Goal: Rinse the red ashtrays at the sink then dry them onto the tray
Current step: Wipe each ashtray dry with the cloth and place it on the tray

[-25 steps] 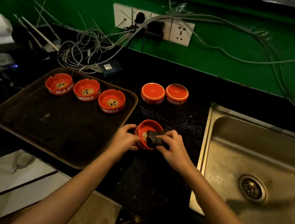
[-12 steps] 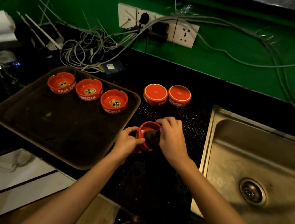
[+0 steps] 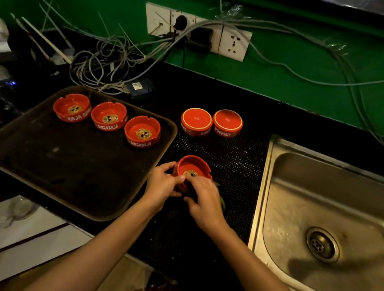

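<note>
My left hand [image 3: 163,185] grips the left side of a red ashtray [image 3: 191,166] held just above the black dotted mat [image 3: 238,157], its hollow facing me. My right hand [image 3: 203,200] holds a dark cloth against the ashtray's near wall; the cloth is mostly hidden under my fingers. Three red ashtrays [image 3: 108,116] stand upright in a row along the far side of the dark tray [image 3: 60,163]. Two more red ashtrays [image 3: 196,121] [image 3: 227,122] lie upside down on the mat behind my hands.
A steel sink [image 3: 324,213] with a round drain lies to the right. A tangle of grey cables [image 3: 103,66] and a small black adapter sit behind the tray, under wall sockets [image 3: 233,44] on the green wall. White surfaces lie at the lower left.
My right hand has slid with the cloth from inside the ashtray's hollow down onto its near outer wall. The ashtray has tipped so that its printed bottom shows again.
</note>
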Demonstrator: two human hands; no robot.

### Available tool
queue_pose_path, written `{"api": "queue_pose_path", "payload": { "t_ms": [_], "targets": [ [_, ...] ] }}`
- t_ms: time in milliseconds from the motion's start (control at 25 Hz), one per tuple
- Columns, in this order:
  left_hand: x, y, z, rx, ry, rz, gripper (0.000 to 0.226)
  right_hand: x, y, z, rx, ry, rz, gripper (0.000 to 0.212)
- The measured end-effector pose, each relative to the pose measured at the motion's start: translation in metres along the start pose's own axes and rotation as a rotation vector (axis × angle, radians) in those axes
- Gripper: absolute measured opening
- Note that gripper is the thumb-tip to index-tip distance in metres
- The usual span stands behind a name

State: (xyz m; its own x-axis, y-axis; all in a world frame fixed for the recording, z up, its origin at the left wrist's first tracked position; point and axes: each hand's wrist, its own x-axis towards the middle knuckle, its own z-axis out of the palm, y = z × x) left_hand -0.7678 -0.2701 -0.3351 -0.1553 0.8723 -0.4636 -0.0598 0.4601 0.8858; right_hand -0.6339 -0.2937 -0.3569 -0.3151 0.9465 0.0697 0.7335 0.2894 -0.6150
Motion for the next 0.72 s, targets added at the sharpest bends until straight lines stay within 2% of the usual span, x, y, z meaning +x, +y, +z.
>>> {"api": "queue_pose_path", "payload": {
  "t_ms": [80,200,280,400,480,520,640,720],
  "targets": [
    [0.002,0.000,-0.002,0.018,-0.006,0.003,0.053,-0.003,0.000,0.007,0.096,0.023,-0.004,0.055],
    [0.002,0.003,-0.001,0.051,-0.032,-0.002,0.057,-0.008,0.034,-0.007,-0.172,-0.001,-0.179,0.043],
    [-0.001,0.005,0.002,0.046,-0.038,0.016,0.058,-0.010,0.049,-0.013,-0.235,0.007,-0.198,0.047],
    [-0.003,0.003,0.004,0.044,0.012,0.029,0.056,-0.007,0.024,0.002,-0.079,0.132,-0.051,0.034],
    [-0.002,0.004,0.007,0.058,0.026,0.035,0.056,-0.009,0.008,0.014,0.037,0.143,0.061,0.037],
    [-0.001,0.006,0.008,0.087,0.021,0.044,0.055,-0.011,0.009,0.014,0.043,0.126,0.057,0.040],
    [0.003,0.019,0.010,0.199,-0.027,0.055,0.055,-0.008,0.038,-0.003,-0.192,0.066,-0.172,0.038],
    [0.009,0.022,0.012,0.185,-0.037,0.079,0.059,-0.003,0.058,-0.011,-0.303,0.088,-0.245,0.042]
  ]
}}
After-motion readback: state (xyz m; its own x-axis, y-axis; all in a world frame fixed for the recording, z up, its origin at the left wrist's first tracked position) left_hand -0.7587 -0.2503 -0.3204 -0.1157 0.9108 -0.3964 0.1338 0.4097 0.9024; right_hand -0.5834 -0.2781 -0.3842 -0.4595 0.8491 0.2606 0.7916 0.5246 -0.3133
